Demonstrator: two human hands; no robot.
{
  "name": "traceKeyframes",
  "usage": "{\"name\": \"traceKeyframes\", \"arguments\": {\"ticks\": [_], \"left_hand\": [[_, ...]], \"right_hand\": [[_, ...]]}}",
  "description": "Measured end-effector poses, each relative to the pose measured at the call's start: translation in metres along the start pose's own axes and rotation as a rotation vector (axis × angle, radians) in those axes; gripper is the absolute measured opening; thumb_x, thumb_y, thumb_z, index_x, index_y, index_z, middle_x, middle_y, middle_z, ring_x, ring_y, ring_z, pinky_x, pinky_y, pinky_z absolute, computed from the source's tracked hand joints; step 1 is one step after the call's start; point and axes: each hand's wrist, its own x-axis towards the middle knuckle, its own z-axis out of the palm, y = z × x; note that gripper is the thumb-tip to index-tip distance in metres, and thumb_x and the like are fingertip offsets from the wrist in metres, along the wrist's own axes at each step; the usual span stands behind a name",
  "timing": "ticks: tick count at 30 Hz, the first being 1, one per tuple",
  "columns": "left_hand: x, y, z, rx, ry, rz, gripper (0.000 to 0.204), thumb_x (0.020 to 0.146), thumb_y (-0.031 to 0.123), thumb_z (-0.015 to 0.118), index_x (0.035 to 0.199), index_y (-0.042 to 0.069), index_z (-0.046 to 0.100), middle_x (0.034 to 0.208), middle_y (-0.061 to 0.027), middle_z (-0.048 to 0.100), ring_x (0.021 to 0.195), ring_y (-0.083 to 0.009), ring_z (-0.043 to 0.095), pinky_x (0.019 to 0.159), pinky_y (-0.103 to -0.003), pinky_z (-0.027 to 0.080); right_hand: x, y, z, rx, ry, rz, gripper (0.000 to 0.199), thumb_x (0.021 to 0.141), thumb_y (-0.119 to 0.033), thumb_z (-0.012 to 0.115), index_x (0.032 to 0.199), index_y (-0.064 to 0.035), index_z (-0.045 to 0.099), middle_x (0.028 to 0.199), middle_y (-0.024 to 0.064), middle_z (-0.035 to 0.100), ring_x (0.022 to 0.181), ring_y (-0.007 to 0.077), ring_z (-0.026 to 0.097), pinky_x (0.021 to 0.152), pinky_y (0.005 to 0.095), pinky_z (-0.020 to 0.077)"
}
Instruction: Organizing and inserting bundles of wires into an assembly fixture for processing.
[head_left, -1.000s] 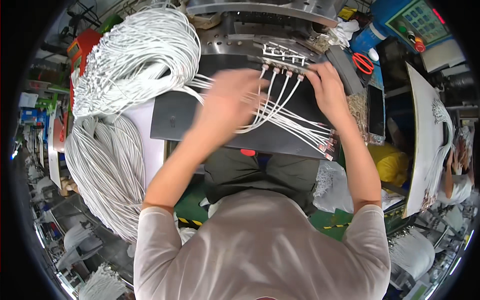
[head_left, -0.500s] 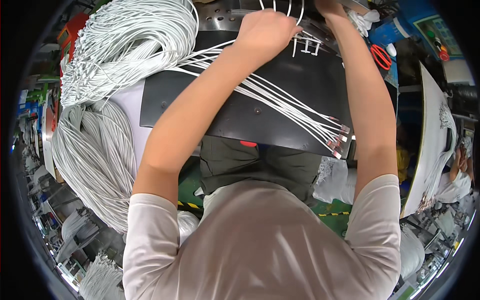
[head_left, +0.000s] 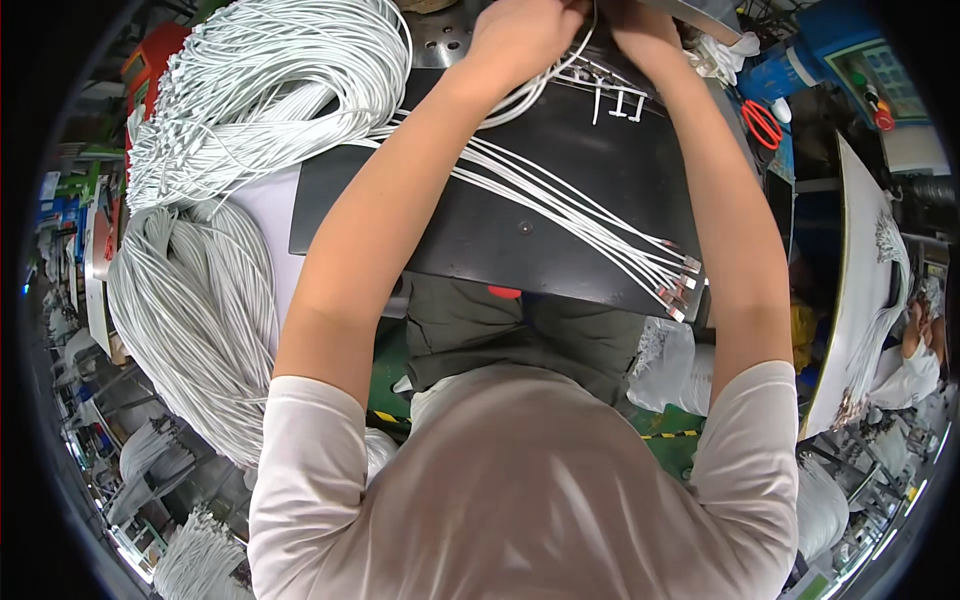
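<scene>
My left hand (head_left: 522, 38) is at the top of the view, fingers curled together around a white cable (head_left: 527, 98) that loops down beside it. My right hand (head_left: 642, 38) is close by on the right, next to a metal part of the machine (head_left: 705, 18); its fingertips are hidden, so I cannot tell what they hold. Below my hands, several white cables (head_left: 560, 205) lie slanting across the black tabletop (head_left: 400, 240), their plug ends (head_left: 678, 288) gathered near the right front edge. Small white T-shaped pieces (head_left: 618, 103) hang from a metal strip under my hands.
A large coil of white cables (head_left: 340, 50) covers the left back of the table. Another thick bundle (head_left: 185, 310) hangs at the left edge. Red-handled scissors (head_left: 762, 124) lie at the right, near a blue machine (head_left: 850, 45). A pale board (head_left: 835, 300) holds more cables.
My left hand has moved up and slightly away, toward the right hand, and a cable now loops down under it. My right hand has come down and left, toward my left hand.
</scene>
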Motion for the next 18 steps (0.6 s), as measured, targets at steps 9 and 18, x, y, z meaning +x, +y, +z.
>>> {"name": "traceKeyframes", "arguments": {"ticks": [9, 18], "left_hand": [[-0.002, -0.038, 0.032, 0.322, 0.274, 0.292, 0.039, 0.092, 0.023, 0.057, 0.121, -0.001, 0.067, 0.121, -0.0224, 0.07, 0.117, -0.0378, 0.065, 0.106, -0.052, 0.046], [0.008, -0.032, 0.045, 0.414, 0.386, 0.29, 0.041, 0.092, 0.023, 0.055, 0.126, 0.002, 0.066, 0.127, -0.0226, 0.066, 0.119, -0.0356, 0.061, 0.113, -0.052, 0.039]], "right_hand": [[-0.047, -0.098, -0.036, -0.006, 0.195, -0.132, 0.041, 0.097, -0.033, 0.057, 0.118, -0.0007, 0.07, 0.126, 0.0211, 0.066, 0.124, 0.0379, 0.058, 0.108, 0.054, 0.0411], [-0.046, -0.07, 0.003, -0.289, 0.144, 0.087, 0.035, 0.089, -0.022, 0.062, 0.116, -0.0014, 0.071, 0.109, 0.0225, 0.071, 0.107, 0.0377, 0.066, 0.096, 0.0507, 0.0499]]}}
